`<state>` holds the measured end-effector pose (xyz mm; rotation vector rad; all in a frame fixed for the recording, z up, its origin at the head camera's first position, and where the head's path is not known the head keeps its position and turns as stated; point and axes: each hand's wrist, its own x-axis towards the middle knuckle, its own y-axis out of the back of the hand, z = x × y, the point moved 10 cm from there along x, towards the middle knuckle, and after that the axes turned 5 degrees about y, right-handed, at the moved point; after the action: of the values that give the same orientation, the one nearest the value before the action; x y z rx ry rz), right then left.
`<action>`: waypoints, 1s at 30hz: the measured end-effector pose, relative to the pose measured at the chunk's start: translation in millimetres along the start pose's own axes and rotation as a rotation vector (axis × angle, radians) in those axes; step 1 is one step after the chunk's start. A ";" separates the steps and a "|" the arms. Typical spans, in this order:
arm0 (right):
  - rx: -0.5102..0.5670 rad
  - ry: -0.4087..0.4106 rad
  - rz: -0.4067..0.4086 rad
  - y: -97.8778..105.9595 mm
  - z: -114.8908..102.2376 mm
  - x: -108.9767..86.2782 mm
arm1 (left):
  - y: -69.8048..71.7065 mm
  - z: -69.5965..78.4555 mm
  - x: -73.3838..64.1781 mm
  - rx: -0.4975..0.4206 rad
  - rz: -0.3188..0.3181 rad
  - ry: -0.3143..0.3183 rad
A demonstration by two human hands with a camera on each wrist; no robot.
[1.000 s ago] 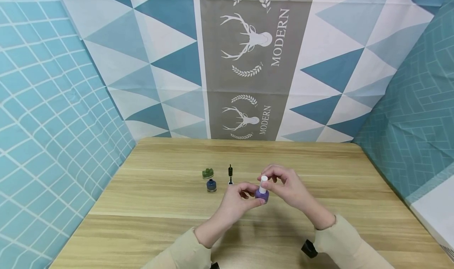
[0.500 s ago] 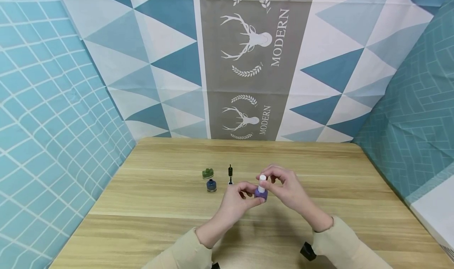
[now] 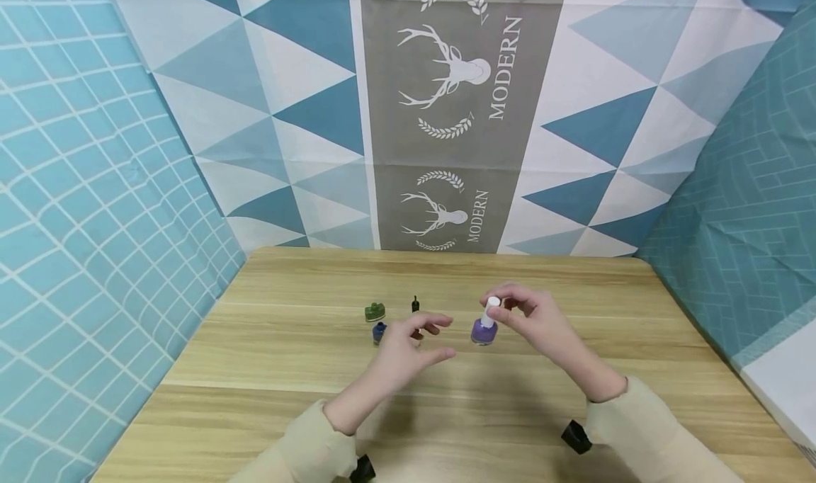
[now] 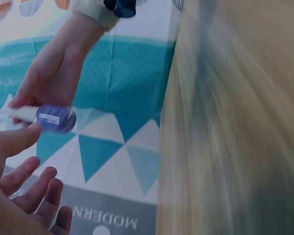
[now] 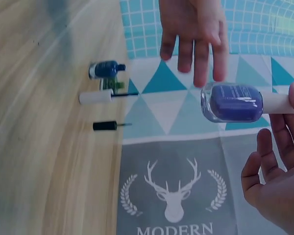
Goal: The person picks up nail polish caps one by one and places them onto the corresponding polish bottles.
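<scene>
A purple nail polish bottle [image 3: 484, 331] with a white cap hangs above the table, cap on. My right hand [image 3: 534, 321] pinches that white cap between thumb and fingers, as the right wrist view also shows. To the left of the bottle, my left hand [image 3: 403, 348] holds nothing, its fingers and thumb spread apart. A blue nail polish bottle [image 3: 379, 332] without a cap stands behind the left hand, partly covered by it. Just beyond is a green nail polish bottle [image 3: 375, 312], also uncapped.
Two brush caps stand on the wooden table [image 3: 268, 370], brushes up: a white one [image 5: 95, 97] and a black one [image 5: 105, 126] in the right wrist view. Patterned cloth [image 3: 299, 115] hangs behind the table. A white box-like edge [image 3: 780, 377] lies at far right.
My left hand has let go of the purple nail polish bottle and drawn back left. The right hand has carried the bottle right and slightly away by its cap.
</scene>
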<state>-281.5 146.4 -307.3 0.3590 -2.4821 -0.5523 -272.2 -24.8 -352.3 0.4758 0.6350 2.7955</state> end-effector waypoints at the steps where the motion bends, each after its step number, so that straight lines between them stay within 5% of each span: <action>1: -0.007 -0.015 0.012 4.5 1.7 0.3 | 4.6 -0.3 0.3 0.011 0.009 -0.006; 10: -0.057 -0.120 0.082 37.0 12.4 1.5 | 43.7 -15.3 -4.3 0.100 0.080 -0.015; 18: -0.100 -0.158 0.129 57.3 21.1 -0.4 | 66.0 -50.6 -4.1 0.161 0.090 0.012; 30: -0.150 -0.227 0.178 70.8 40.9 -5.2 | 67.2 -118.0 3.4 0.061 -0.027 0.161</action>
<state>-310.3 223.0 -308.2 0.0156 -2.6330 -0.7342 -328.3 -127.2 -421.6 0.2529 0.7560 2.8153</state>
